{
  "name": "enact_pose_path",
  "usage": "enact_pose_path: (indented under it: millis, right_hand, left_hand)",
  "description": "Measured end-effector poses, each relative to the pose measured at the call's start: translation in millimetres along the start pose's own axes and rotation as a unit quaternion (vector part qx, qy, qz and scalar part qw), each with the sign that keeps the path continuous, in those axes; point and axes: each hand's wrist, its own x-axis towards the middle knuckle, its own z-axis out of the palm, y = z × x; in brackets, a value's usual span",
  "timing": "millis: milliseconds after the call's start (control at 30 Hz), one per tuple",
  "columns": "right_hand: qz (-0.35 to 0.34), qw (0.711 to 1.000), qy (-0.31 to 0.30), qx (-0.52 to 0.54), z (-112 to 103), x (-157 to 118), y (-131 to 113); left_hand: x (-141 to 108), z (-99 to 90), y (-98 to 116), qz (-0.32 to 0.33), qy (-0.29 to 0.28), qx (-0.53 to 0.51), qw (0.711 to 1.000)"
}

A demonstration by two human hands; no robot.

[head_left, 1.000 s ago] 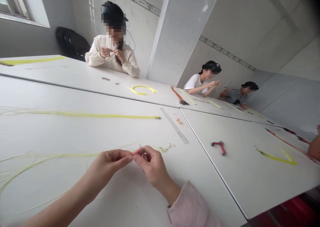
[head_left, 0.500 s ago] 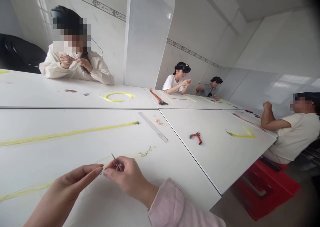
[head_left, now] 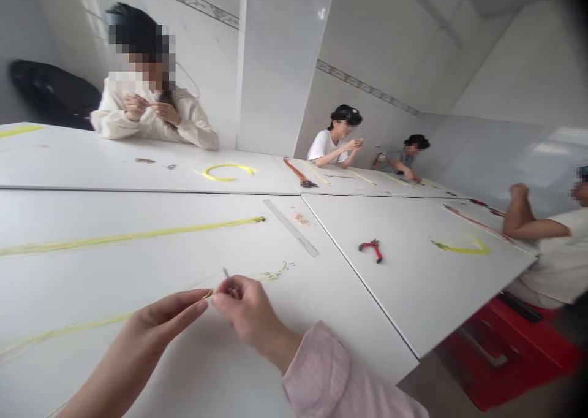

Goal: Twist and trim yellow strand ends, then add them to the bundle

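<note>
My right hand (head_left: 245, 314) pinches a thin dark needle-like pin (head_left: 225, 273), whose tip sticks up past the fingers. My left hand (head_left: 160, 326) sits just left of it, with its fingertips pinched on a fine yellow thread (head_left: 207, 295). The two hands nearly touch. Behind them a long strand of pale yellow thread (head_left: 87, 326) runs left along the white table (head_left: 151, 369). A small curl of yellow-green thread (head_left: 277, 274) lies just beyond my right hand.
A steel ruler (head_left: 291, 228), a thick yellow thread bundle (head_left: 128, 235) and red-handled pliers (head_left: 371, 249) lie on the tables. Several seated co-workers (head_left: 154, 114) work along the far and right sides. A red plastic stool (head_left: 505, 357) stands below the right table edge.
The view has turned slightly, shifting the room in frame. My hands have moved a little right and closer together, with the pin still in my right hand.
</note>
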Motion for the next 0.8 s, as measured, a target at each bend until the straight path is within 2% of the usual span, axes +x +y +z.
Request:
enact_pose_path:
  millis: [100,267,467,567,800]
  right_hand:
    - [0.010,1.000,0.010,0.016,-3.2,1.7,-0.1]
    - [0.025,0.999,-0.012,0.029,-4.4,0.3,-1.3]
    - [-0.007,1.000,-0.007,-0.025,-2.1,-3.1,-2.1]
    - [-0.019,0.999,-0.007,-0.049,-0.1,-3.8,-0.1]
    - [0.000,0.998,-0.019,-0.063,5.2,-5.9,5.4]
  left_hand:
    - [-10.8,2.5,20.1,-0.029,-0.046,-0.056,0.997]
    - [-19.5,1.2,38.3,-0.060,-0.036,-0.078,0.995]
    - [-17.5,4.3,30.0,-0.054,-0.018,-0.102,0.993]
    - [-16.0,5.5,25.7,-0.040,-0.026,-0.131,0.990]
    - [-17.4,4.1,22.9,-0.027,-0.033,-0.151,0.988]
